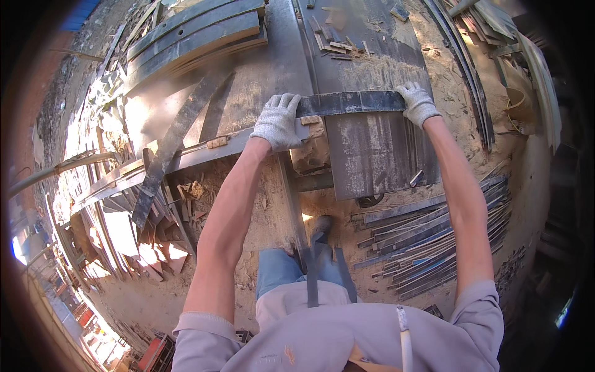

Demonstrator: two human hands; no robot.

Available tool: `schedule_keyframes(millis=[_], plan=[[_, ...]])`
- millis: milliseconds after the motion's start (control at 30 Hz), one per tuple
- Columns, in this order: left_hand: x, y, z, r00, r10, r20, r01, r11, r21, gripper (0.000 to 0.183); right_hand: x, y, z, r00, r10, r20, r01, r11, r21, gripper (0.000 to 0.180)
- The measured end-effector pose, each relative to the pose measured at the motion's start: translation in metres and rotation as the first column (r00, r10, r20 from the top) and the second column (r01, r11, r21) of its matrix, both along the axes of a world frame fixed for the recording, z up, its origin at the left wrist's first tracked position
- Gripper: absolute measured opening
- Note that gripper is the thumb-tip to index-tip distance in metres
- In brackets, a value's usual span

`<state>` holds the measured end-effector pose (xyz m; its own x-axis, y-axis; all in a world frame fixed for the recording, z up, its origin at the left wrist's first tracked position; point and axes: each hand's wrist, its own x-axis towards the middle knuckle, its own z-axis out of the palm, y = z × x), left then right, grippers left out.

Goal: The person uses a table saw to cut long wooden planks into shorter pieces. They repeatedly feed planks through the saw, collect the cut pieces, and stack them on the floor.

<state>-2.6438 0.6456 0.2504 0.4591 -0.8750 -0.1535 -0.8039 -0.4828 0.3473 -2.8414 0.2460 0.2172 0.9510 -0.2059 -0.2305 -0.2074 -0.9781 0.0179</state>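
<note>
A short, dark-faced wooden strip [351, 102] lies crosswise on a worn work table [379, 153]. My left hand [277, 122], in a pale knit glove, grips the strip's left end. At the other end, the fingers of my gloved right hand [417, 103] close around it. Just below my left hand are the end of a grey rail [232, 142] and a small wooden block [310, 120]. A long narrow slot [304, 46] runs away from me across the tabletop, beyond the strip's left part.
Thick dark-faced boards [195, 39] are stacked at the far left. Wood offcuts [341, 45] and sawdust litter the table's far part. One dark plank [172, 144] leans across the left edge. Long strips [432, 237] lie on the ground at right, with more strips [465, 69] beyond.
</note>
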Motion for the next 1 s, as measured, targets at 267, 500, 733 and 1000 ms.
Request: schedule_keyframes(millis=[267, 500, 733, 1000], plan=[[0.030, -0.004, -0.008, 0.998, 0.055, -0.002, -0.055, 0.996, 0.068, 0.126, -0.040, 0.048, 0.007, 0.979, -0.162, -0.122, 0.163, 0.987, -0.002, 0.063], [0.031, -0.024, -0.005, 0.904, 0.307, -0.298, -0.322, 0.947, -0.003, 0.111, -0.187, 0.087, 0.041, 0.875, -0.351, -0.333, 0.453, 0.836, 0.309, 0.077], [0.041, -0.044, -0.040, 0.718, 0.576, -0.391, -0.580, 0.805, 0.121, 0.041, -0.170, 0.084, 0.061, 0.918, -0.355, -0.178, 0.394, 0.868, 0.303, 0.073], [0.051, -0.026, -0.020, 0.848, 0.490, -0.201, -0.490, 0.870, 0.055, 0.056, -0.078, 0.066, 0.072, 0.937, -0.338, -0.087, 0.349, 0.908, 0.233, 0.071]])
